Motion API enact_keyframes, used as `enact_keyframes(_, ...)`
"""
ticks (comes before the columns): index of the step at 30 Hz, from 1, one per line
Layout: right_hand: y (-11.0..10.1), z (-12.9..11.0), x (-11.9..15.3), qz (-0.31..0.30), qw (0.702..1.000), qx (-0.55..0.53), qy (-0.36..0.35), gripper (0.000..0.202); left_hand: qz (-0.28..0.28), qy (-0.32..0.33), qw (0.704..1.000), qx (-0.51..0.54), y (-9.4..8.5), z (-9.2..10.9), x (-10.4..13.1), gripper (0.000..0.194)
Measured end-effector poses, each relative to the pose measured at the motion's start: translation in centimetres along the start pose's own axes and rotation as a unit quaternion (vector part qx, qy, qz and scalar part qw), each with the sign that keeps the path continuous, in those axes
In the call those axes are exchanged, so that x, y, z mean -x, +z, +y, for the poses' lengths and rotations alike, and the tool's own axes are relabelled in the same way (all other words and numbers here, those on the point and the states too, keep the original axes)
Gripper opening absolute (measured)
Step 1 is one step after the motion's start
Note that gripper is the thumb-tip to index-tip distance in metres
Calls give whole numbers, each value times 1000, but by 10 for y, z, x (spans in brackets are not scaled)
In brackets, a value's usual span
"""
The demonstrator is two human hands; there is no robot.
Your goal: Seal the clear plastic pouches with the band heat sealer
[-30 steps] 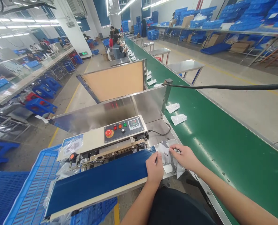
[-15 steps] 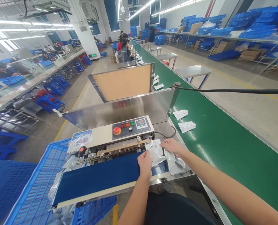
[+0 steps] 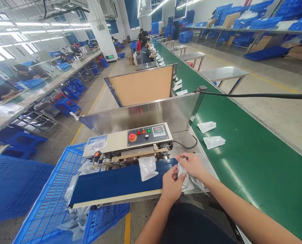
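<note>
My hands are both closed on a white pouch [image 3: 181,172], right of the lower centre of the frame. My left hand [image 3: 172,185] grips it from the left, fingers curled, while my right hand [image 3: 191,165] pinches its upper part. More pouches [image 3: 198,183] lie bunched just below my right hand, by the right end of the blue belt [image 3: 107,184]; I cannot tell how many.

On that belt, left of my hands and apart from them, a sealed-looking flat packet [image 3: 148,169] sits with its top edge at the sealing machine [image 3: 112,139]. The machine's control panel [image 3: 149,134] faces up near the middle, with a round red button [image 3: 132,137] on its left side.

To my right the green conveyor [image 3: 258,145] runs up toward the top centre, and two white packs [image 3: 214,142] lie near its left edge, one above the other. At the lower left, a blue basket [image 3: 42,206] holds loose bags [image 3: 76,222] under the belt's far left end.
</note>
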State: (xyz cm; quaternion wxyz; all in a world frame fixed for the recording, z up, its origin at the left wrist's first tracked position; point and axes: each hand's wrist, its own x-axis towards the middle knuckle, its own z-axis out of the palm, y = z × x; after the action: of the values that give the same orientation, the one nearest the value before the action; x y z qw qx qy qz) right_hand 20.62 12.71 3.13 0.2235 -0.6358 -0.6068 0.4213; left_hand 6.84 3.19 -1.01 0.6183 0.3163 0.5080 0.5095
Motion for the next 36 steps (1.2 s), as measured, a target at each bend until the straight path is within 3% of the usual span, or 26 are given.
enact_keyframes(2, -10, 5, -4, 20, 999, 21, 37, 49, -20, -4, 1000, 21, 6, 1, -7, 69)
enact_keyframes(5, -29, 23, -6, 15, 997, -31, 75, 57, 9, 18, 1000, 19, 3, 1, -16, 66)
enact_keyframes(10, -37, 43, 12, -123, 976, -179, 30, 58, 33, 50, 997, -40, 5, -4, -23, 58)
enact_keyframes(12, -33, 45, 17, -101, 977, -188, 19, 53, 62, 78, 989, -108, 9, -6, -28, 58)
enact_keyframes(15, -30, 50, 16, -14, 982, -184, 42, 49, 124, 82, 974, -173, 16, -10, -41, 59)
enact_keyframes(17, -29, 57, 8, 19, 977, -192, 87, 47, 146, 44, 977, -149, 19, -14, -53, 59)
enact_keyframes(21, -27, 67, -14, 11, 969, -207, 136, 40, 178, -12, 982, -59, 21, -21, -73, 57)
enact_keyframes(26, -9, 47, -34, -22, 979, -157, 126, 39, 217, -14, 975, -38, 3, -22, -76, 56)
enact_keyframes(32, 16, 18, -36, -88, 973, -168, 129, 44, 271, -3, 962, -25, -42, -16, -63, 54)
enact_keyframes(36, 6, 17, -16, -70, 948, -257, 172, 42, 408, 143, 898, -84, -57, -7, -30, 59)
